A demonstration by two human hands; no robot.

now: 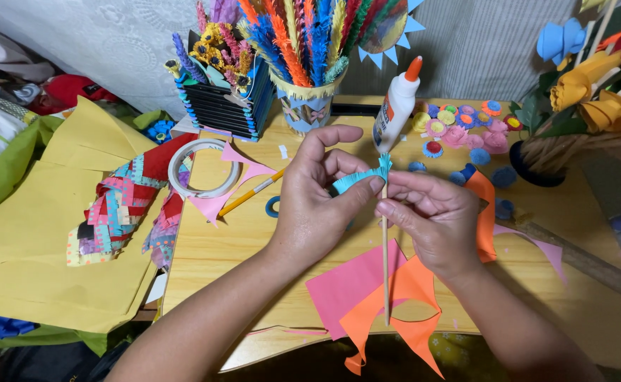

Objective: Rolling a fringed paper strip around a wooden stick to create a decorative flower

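My left hand [314, 198] pinches a fringed strip of teal paper [358, 178] between thumb and fingers. The strip's end wraps around the top of a thin wooden stick [385, 269], which stands nearly upright over the wooden table [254, 240]. My right hand [434, 216] grips the stick just below the teal fringe. Both hands meet above the table's middle. Under them lie pink paper [342, 286] and cut orange paper [409, 297].
A white glue bottle [397, 106] with an orange cap stands behind the hands. A cup of paper feathers [307, 64], a tape roll [200, 168], a yellow pencil [252, 192], small paper flowers [459, 127] and a basket of paper roses [593, 99] surround the work area. Yellow paper [48, 233] lies left.
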